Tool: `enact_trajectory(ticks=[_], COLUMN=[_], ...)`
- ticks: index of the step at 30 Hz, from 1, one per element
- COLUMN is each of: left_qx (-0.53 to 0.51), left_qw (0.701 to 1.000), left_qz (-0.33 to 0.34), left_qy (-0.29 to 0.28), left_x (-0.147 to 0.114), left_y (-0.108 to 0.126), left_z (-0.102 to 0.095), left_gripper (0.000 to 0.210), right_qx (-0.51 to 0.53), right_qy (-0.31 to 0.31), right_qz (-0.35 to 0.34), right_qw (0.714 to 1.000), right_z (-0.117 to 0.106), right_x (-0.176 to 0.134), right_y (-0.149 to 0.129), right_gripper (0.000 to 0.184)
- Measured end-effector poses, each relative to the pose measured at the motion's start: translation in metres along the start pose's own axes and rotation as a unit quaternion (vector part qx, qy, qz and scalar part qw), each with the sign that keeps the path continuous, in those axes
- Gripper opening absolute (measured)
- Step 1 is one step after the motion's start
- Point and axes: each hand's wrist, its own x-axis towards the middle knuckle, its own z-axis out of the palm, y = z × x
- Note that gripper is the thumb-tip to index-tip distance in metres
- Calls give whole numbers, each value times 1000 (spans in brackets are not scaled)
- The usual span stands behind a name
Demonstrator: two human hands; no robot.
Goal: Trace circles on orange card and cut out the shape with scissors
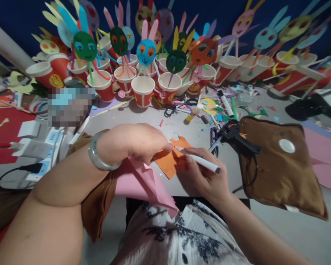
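Observation:
A piece of orange paper (168, 163) lies on the table in front of me, with faint drawn outlines on it. My left hand (139, 141), a pale bangle on its wrist, bends over the paper's left side; its fingers are curled, with the tips at the paper and partly hidden. In my right hand (209, 175) is a white marker pen (204, 162), its tip touching or just above the orange paper beside my left fingertips. Pink paper (143, 180) lies under my left wrist and hangs over the table edge.
Behind stand several paper cups (143, 90) with paper bunny faces on strips. A black glue gun (238, 138) rests by a brown cushion-like pouch (281, 165) at right. Scissors (171, 109), a glue bottle (193, 113) and scraps lie beyond. At left is a power strip (48, 156).

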Motion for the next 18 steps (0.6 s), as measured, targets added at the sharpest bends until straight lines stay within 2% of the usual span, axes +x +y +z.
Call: enact_trajectory(ticks=[3,8,13,18], left_qx=[19,28,21,32], left_qw=[1000,999,999,999], left_qz=[-1,-9,-25,-15], left_qy=[-25,-15,-19,-14], left_x=[-1,-2,0,1], left_y=[3,4,4,3], left_z=[-3,-4,-3,0], left_gripper=[38,38,46,43], right_qx=[-13,-40,-29,-43], right_qy=[11,-41,-111,-115], right_qz=[-27,-87,-71,-82], right_qw=[999,995,991,989], right_z=[3,2,3,6], right_x=[-2,-2,-1,0], right_y=[5,9,11,10], right_gripper=[24,39,43,42])
